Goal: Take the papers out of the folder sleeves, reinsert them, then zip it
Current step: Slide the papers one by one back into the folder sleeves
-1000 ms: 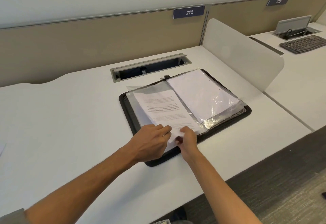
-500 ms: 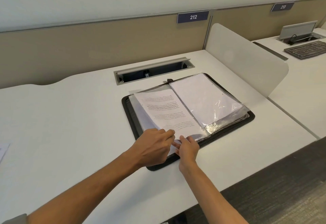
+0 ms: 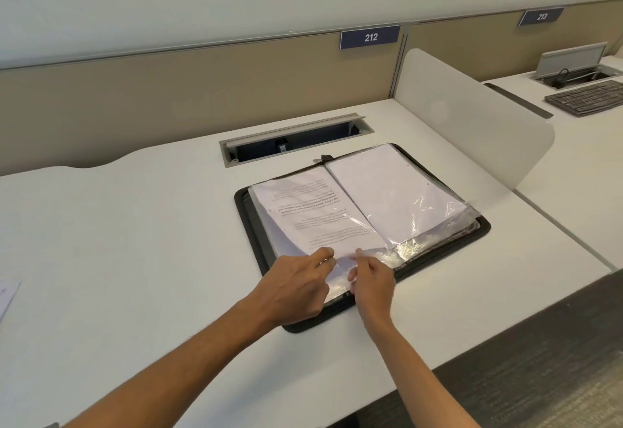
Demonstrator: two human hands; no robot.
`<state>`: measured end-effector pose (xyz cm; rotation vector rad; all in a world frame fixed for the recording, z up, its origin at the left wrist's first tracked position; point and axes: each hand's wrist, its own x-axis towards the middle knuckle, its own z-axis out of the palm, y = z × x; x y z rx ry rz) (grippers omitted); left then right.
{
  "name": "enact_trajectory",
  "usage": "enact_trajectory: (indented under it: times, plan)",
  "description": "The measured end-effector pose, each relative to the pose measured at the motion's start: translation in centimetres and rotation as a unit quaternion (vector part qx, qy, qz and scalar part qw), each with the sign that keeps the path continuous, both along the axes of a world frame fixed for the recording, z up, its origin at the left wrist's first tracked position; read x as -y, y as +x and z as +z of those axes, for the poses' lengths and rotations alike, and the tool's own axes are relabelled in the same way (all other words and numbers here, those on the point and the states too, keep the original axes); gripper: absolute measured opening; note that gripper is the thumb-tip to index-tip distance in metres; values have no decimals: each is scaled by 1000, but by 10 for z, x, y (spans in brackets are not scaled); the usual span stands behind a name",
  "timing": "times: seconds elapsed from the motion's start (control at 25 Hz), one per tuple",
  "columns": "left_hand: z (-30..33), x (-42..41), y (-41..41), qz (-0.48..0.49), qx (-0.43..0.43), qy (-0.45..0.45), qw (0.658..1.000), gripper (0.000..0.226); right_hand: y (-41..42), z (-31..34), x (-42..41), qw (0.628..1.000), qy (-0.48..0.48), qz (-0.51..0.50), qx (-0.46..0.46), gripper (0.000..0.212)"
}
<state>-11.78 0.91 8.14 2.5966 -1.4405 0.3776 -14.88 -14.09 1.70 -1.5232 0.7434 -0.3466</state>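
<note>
A black zip folder lies open on the white desk. Its left page holds a printed paper in a clear plastic sleeve, and the right page holds a blank white paper under crinkled sleeves. My left hand rests at the near edge of the left page, index finger stretched onto the printed paper's bottom edge. My right hand pinches the near edge of the clear sleeve just beside it. The zip pull sits at the folder's far spine.
An open cable slot is set into the desk behind the folder. A frosted divider panel stands to the right, with a keyboard on the neighbouring desk. A loose sheet peeks in at the far left edge.
The printed paper has slid further up into the left sleeve. Both hands have shifted slightly away from me along the page's near edge.
</note>
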Motion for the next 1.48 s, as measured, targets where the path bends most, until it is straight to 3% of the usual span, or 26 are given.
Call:
enact_trajectory:
  times: [0.08,0.16,0.24,0.32,0.4,0.48,0.56,0.8,0.84,0.92,1.0,1.04,1.16,1.24,1.36,1.48]
  plan:
    - [-1,0,2,11,-8,-15,1000,35,-23,-6,3,982,-156,-12,102,21]
    - [-2,-1,5,16,-37,-31,999,36,-31,-7,13,921,-355,56,152,45]
    - [-3,1,7,8,-42,-39,998,37,-19,-3,25,850,-486,150,138,74]
    - [0,3,5,-16,-22,-47,999,39,-1,5,31,809,-546,181,120,64]
    - [5,6,4,-30,-12,-70,997,47,17,14,40,809,-552,156,129,32]
    - [8,6,7,-24,-28,-96,995,56,28,25,56,848,-498,115,136,13]
    - [5,4,14,-2,-50,-117,992,58,33,38,78,897,-416,67,136,8]
    - [-8,-19,46,129,-121,-184,967,50,43,46,144,969,-156,-148,118,17]
    - [-9,-23,50,148,-132,-194,961,49,42,45,149,964,-151,-201,90,23]
    - [-11,-31,55,175,-147,-203,952,47,39,41,151,918,-313,-237,47,39]
    - [-15,-40,57,193,-156,-209,946,45,40,31,150,843,-522,-124,41,47]
    - [-19,-45,58,202,-156,-211,944,43,42,22,151,818,-573,-43,4,50]
    - [-32,-64,53,234,-160,-201,938,40,52,-4,159,804,-526,121,-249,76]
    - [-40,-82,47,248,-159,-183,938,39,55,-9,153,787,-494,145,-339,85]
    - [-44,-114,37,277,-160,-164,933,35,57,-8,123,796,-541,125,-241,75]
    - [-45,-152,30,322,-161,-166,918,26,57,-2,61,861,-468,194,-34,53]
